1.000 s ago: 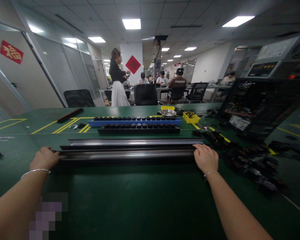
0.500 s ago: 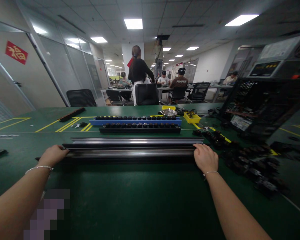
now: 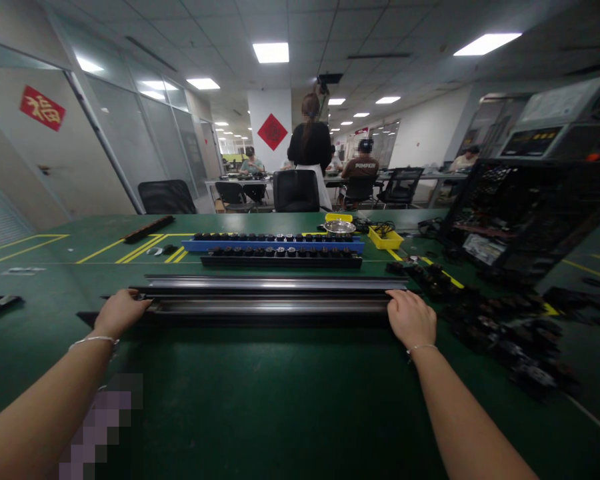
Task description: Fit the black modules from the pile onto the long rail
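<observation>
A long dark metal rail (image 3: pixel 270 308) with a shiny face lies across the green table (image 3: pixel 280 400) in front of me. My left hand (image 3: pixel 121 313) is closed around it near its left end, the rail's tip sticking out past the hand. At the right end, my right hand (image 3: pixel 413 317) has its fingers bent over the rail's back edge. Just behind, and parallel, lies a second long rail (image 3: pixel 275 283). Farther back are a black rail (image 3: pixel 280 262) and a blue rail (image 3: pixel 193 246), each carrying a row of small black parts.
Piles of small black parts (image 3: pixel 500 320) lie at the right, below an open computer case (image 3: pixel 515 213). A yellow bin (image 3: pixel 385 239) and a metal dish (image 3: pixel 340 227) stand behind. A dark bar (image 3: pixel 149 229) lies back left. People work at tables beyond.
My left hand has shifted a little to the right along the rail, while my right hand has stayed at its end. In the background, a standing person has moved right.
</observation>
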Action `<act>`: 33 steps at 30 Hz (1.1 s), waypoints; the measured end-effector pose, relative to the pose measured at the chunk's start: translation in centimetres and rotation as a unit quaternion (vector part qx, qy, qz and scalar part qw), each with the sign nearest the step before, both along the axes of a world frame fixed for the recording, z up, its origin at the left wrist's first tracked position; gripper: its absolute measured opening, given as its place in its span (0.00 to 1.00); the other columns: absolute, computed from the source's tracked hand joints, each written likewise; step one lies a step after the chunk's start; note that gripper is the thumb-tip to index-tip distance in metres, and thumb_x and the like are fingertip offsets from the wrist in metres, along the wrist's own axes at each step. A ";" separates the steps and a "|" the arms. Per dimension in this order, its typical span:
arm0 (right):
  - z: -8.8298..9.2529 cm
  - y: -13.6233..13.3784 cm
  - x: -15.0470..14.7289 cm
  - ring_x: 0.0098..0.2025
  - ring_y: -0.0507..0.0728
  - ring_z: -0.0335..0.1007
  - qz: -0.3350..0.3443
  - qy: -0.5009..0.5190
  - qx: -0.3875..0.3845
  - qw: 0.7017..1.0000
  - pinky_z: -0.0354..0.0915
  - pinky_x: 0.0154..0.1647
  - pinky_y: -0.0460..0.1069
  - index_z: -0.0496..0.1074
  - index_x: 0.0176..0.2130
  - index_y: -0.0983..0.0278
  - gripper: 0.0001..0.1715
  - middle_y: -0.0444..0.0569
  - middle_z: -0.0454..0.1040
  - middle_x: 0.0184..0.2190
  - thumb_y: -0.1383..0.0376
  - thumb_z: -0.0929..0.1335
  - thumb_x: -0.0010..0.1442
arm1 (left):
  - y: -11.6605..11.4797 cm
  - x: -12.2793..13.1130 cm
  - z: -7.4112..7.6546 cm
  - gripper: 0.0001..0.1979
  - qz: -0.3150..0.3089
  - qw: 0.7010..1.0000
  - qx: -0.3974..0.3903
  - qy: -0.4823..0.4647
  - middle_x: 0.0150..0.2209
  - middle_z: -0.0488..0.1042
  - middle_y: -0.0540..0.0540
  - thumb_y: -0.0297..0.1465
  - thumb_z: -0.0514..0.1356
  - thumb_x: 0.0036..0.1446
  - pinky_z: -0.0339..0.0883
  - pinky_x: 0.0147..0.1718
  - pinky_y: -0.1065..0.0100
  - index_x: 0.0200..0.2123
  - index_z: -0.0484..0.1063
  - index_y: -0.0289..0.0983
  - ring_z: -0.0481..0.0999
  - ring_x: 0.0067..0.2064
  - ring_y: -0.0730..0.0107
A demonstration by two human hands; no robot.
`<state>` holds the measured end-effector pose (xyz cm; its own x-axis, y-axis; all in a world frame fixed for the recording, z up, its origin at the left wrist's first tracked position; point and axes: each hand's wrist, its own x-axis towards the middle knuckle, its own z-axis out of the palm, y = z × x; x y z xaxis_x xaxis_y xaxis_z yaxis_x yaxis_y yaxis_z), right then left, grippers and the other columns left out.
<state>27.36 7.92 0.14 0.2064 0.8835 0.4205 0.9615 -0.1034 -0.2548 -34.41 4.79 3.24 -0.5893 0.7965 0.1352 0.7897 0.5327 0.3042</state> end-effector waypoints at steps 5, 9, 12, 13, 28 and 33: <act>-0.2 0.1 0.0 0.56 0.58 0.59 -0.005 0.001 0.010 1.000 0.55 0.52 0.58 0.71 0.47 0.58 0.24 0.46 0.70 0.52 0.64 0.54 0.59 | -0.1 0.9 0.4 0.29 0.021 0.999 -0.037 -0.009 0.48 0.72 0.30 0.40 0.56 0.50 0.65 0.46 0.57 0.51 0.66 0.26 0.71 0.50 0.48; -0.1 0.0 -0.1 0.56 0.57 0.58 -0.007 0.012 0.009 1.000 0.55 0.53 0.58 0.71 0.48 0.57 0.24 0.45 0.70 0.52 0.64 0.54 0.60 | -0.2 1.2 0.4 0.29 0.030 0.999 -0.039 -0.007 0.50 0.71 0.32 0.41 0.56 0.51 0.64 0.46 0.58 0.52 0.65 0.28 0.70 0.51 0.49; 0.1 -0.1 -0.1 0.56 0.57 0.58 -0.006 0.015 0.000 1.000 0.55 0.53 0.58 0.71 0.48 0.57 0.24 0.45 0.70 0.52 0.64 0.53 0.60 | -0.1 1.4 0.3 0.29 0.033 0.999 -0.036 -0.008 0.51 0.70 0.32 0.41 0.55 0.52 0.64 0.47 0.59 0.53 0.63 0.28 0.69 0.52 0.50; 0.2 -0.1 -0.1 0.56 0.57 0.58 -0.005 0.014 -0.003 1.000 0.55 0.53 0.58 0.71 0.48 0.57 0.25 0.45 0.70 0.52 0.63 0.53 0.61 | -0.1 1.5 0.3 0.29 0.034 0.999 -0.035 -0.009 0.51 0.70 0.33 0.42 0.55 0.52 0.64 0.47 0.59 0.53 0.63 0.28 0.69 0.52 0.50; 0.1 0.0 0.0 0.56 0.57 0.58 -0.002 0.006 -0.006 1.000 0.55 0.53 0.56 0.70 0.49 0.58 0.26 0.46 0.69 0.53 0.62 0.52 0.62 | 0.0 4.0 0.6 0.29 -0.012 1.000 -0.017 -0.017 0.49 0.71 0.33 0.44 0.55 0.51 0.63 0.45 0.60 0.51 0.63 0.29 0.70 0.50 0.50; -0.1 0.2 0.1 0.56 0.57 0.58 -0.005 -0.001 -0.005 1.000 0.55 0.53 0.56 0.71 0.49 0.57 0.25 0.46 0.69 0.53 0.63 0.52 0.62 | -0.1 4.9 1.0 0.28 -0.021 1.000 -0.022 -0.002 0.49 0.72 0.33 0.44 0.55 0.51 0.64 0.43 0.61 0.49 0.64 0.30 0.72 0.48 0.51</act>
